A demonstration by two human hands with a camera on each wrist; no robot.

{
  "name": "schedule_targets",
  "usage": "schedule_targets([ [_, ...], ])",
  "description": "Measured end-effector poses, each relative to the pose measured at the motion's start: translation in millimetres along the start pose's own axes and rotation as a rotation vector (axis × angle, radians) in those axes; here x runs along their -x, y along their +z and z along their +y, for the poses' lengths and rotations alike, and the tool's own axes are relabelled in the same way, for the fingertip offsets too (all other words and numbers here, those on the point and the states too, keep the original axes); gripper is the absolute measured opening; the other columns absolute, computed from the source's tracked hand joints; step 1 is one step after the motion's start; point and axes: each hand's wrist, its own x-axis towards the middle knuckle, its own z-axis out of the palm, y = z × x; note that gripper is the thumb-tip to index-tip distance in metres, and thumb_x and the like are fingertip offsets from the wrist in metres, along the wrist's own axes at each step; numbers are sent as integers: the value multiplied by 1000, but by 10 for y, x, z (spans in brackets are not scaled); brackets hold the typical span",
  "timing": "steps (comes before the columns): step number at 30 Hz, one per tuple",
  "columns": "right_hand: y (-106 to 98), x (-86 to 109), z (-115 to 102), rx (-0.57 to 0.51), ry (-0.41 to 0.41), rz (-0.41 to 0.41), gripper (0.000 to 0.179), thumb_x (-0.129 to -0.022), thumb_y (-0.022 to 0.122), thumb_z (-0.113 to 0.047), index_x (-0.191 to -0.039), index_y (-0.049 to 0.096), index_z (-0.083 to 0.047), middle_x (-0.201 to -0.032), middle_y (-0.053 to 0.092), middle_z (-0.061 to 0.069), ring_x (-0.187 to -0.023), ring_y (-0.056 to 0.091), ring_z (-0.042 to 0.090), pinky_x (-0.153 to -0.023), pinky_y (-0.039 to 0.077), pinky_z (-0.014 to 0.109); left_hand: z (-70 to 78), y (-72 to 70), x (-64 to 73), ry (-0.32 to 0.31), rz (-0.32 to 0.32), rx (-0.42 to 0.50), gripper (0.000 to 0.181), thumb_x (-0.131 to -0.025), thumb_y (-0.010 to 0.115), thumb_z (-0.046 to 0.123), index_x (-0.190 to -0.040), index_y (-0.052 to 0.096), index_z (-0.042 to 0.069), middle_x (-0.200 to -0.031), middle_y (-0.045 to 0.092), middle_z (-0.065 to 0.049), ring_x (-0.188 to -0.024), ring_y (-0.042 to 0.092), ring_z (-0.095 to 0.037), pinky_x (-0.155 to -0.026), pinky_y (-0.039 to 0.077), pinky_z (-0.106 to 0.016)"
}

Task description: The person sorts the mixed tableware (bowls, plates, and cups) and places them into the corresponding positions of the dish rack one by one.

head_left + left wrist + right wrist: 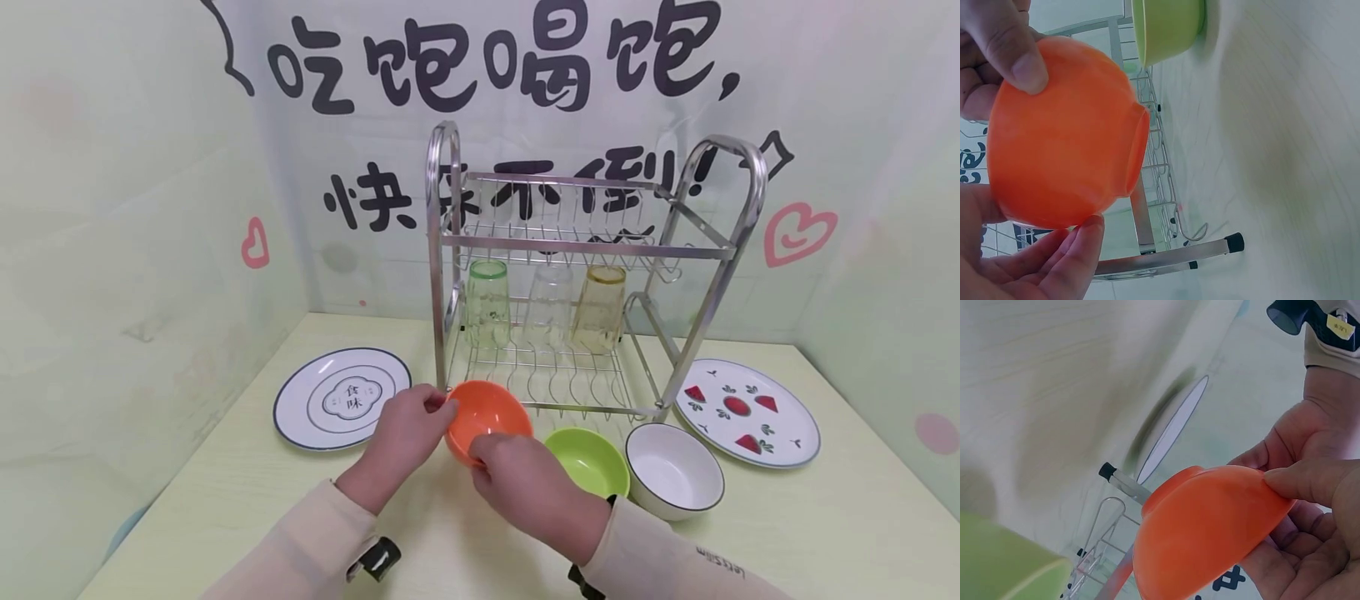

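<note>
An orange bowl (pixel 491 408) is held in the air by both hands, in front of the dish rack (pixel 585 246). My left hand (pixel 408 437) grips its left rim, thumb and fingers on either side of the wall. At the near right rim my right hand (pixel 525 483) pinches it too. Seen from the left wrist, the orange bowl (pixel 1066 134) is tilted, its foot ring towards the rack's lower side. A green bowl (pixel 588 462) stands on the table just right of the orange one, partly behind my right hand. Touching or close beside it is a white bowl (pixel 675 471) with a dark rim.
Three upside-down glasses, one green (pixel 489 304), one clear (pixel 549 304), one amber (pixel 600 308), stand on the rack's lower tier. A blue-rimmed plate (pixel 300 408) lies left of the rack. A plate with a watermelon pattern (pixel 787 421) lies to the right.
</note>
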Motion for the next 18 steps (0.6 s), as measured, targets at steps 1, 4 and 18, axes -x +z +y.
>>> schedule_targets([
  [1,-6,-5,11,-2,-4,12,9,-83,68,-2,-79,64,-8,-59,46,-8,-54,40,5,-52,39,16,6,-2,-3,0,4,13,23,-92,60,21,-100,68,1,-85,66,-6,-74,57,-19,-62,49,-29],
  [4,-27,-22,50,-18,-11,43,7,-84,70,-3,-81,65,-8,-61,50,-7,-55,43,5,-54,41,16,25,-20,-11,-7,14,56,29,-94,59,29,-101,66,2,-84,65,-6,-74,58,-18,-62,48,-28],
  [18,-158,-147,219,-296,178,114,15,-85,71,-5,-77,58,-7,-61,47,-2,-56,42,10,-50,37,22,-30,-125,-182,77,184,104,27,-94,60,20,-112,62,-1,-100,66,-15,-94,61,-26,-80,53,-39],
])
